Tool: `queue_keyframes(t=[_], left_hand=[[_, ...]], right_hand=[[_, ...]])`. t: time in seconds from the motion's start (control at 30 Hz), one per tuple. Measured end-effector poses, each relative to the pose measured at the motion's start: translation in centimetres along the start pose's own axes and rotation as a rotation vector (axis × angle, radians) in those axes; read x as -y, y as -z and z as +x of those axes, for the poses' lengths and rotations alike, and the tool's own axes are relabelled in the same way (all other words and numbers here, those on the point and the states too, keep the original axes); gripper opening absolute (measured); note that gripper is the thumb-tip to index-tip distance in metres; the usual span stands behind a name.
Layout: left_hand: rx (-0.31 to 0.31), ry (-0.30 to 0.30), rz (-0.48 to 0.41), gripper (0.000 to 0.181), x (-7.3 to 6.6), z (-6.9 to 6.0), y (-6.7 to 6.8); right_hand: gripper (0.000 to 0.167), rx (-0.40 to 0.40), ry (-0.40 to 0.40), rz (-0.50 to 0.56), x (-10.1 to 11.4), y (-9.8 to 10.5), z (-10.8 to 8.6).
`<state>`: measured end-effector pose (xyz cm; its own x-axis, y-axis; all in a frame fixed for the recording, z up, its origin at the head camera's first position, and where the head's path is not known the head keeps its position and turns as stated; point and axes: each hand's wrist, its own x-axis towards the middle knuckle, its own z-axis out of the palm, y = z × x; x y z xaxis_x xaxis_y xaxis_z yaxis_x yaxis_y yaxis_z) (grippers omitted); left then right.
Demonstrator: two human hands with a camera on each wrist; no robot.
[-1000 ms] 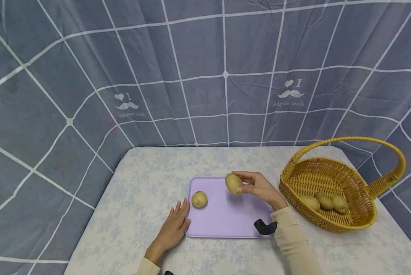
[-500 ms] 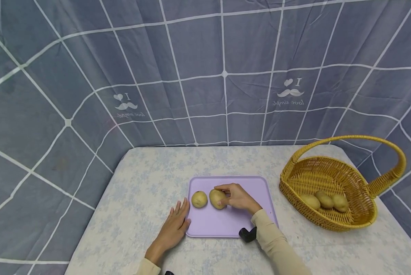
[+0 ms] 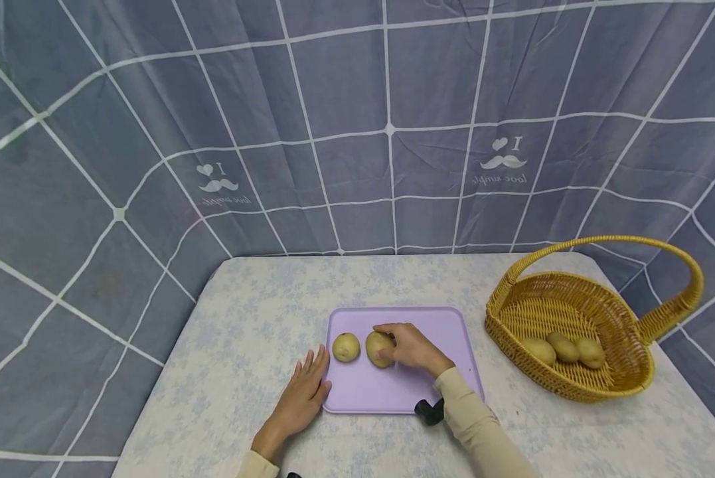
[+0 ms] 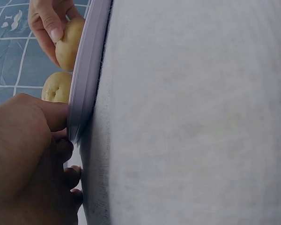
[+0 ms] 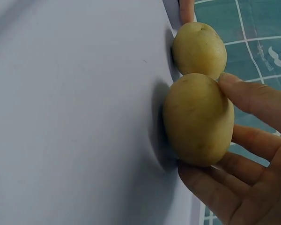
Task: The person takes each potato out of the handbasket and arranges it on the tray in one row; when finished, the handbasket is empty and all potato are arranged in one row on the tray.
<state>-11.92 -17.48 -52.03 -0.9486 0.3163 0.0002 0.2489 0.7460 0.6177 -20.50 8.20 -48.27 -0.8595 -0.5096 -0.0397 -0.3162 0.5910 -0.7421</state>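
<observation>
Blue-grey cloth (image 3: 357,86) printed with a white grid is hung behind a worktop (image 3: 261,318) covered in pale, blue-flowered fabric. An oval, yellow-brown potato (image 3: 376,346) is grasped between thumb and fingers by the right hand (image 3: 413,346), low over a rectangular lilac tray (image 3: 387,392); whether the tray is touched cannot be told. Between the hands, a rounder yellow potato (image 3: 346,347) is set on the tray, whose near-side rim is met by the left hand (image 3: 300,397), its fingers extended. Right of the right hand, three more potatoes (image 3: 563,347) are held in a golden wicker basket (image 3: 530,317) with an arched handle.
</observation>
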Motion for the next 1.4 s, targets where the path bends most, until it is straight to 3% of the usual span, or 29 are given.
queue_keyframes(t=[0.23, 0.43, 0.7, 0.9, 1.0, 1.13, 1.3, 1.4], left_hand=[[0.005, 0.005, 0.002, 0.056, -0.1, -0.1, 0.0], [0.007, -0.005, 0.004, 0.056, 0.1, 0.0, -0.2], [-0.005, -0.006, 0.005, 0.056, 0.1, 0.1, 0.0], [-0.005, -0.004, 0.004, 0.055, 0.1, 0.2, 0.1], [-0.003, 0.001, -0.004, 0.055, 0.1, 0.1, 0.1], [-0.008, 0.002, -0.01, 0.055, 0.2, 0.0, 0.0], [-0.007, -0.004, -0.006, 0.055, 0.3, -0.1, 0.0], [-0.005, -0.005, -0.003, 0.055, 0.3, -0.1, 0.0]], right_hand=[[0.057, 0.009, 0.019, 0.053, -0.4, 0.3, -0.4], [0.057, -0.023, 0.068, 0.165, -0.3, 3.9, -2.2], [0.057, -0.149, 0.076, 0.353, -0.9, 12.3, -8.3], [0.05, -0.27, 0.076, 0.432, -3.1, 16.3, -13.6], [0.049, -0.362, 0.044, 0.396, -5.2, 17.6, -15.3], [0.055, -0.408, -0.09, 0.269, -8.5, 18.9, -16.9], [0.065, -0.312, -0.262, 0.103, -11.7, 19.7, -18.3], [0.067, -0.236, -0.295, 0.085, -12.6, 19.5, -18.8]])
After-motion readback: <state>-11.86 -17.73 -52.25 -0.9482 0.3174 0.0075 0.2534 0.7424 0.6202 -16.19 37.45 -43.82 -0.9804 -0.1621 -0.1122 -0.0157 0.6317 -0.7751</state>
